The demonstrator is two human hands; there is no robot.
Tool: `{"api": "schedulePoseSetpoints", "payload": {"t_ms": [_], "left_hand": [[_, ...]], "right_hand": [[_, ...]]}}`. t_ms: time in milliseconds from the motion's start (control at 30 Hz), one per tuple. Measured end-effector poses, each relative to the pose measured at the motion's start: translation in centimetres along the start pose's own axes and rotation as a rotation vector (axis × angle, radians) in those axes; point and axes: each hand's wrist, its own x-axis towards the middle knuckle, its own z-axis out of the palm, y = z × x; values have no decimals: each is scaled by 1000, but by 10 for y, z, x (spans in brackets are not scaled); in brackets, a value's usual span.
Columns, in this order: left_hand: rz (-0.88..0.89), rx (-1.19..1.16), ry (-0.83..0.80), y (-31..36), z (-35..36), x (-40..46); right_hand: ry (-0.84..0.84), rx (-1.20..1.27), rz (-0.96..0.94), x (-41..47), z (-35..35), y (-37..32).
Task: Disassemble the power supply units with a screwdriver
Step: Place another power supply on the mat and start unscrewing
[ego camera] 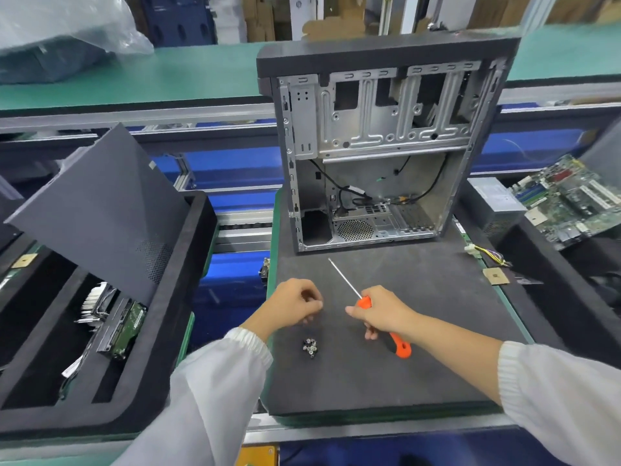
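Gripping the orange screwdriver (386,326), the right hand (383,314) is hovering beside the curled, seemingly empty left hand (292,302); no writing is reading clearly.

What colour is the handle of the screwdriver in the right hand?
Orange with black, seen best in the head view: screwdriver, held by the right hand.

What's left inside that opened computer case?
Inside the computer case: black cables, an empty metal drive cage and a round vent grille. No board or power supply shows; the cage hides whatever sits behind it.
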Motion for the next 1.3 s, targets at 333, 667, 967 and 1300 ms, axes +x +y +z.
{"api": "schedulePoseSetpoints", "payload": {"t_ms": [333,667,967,1300], "left_hand": [[43,-842,-188,149,99,62],[191,-919,199,237,160,124],[258,-646,383,254,147,160],[161,-727,475,224,135,146]], "right_hand": [[169,-40,-113,-33,-107,22],[289,-141,0,-11,-251,109],[309,-576,190,126,-362,143],[348,-557,318,207,-366,155]]}}
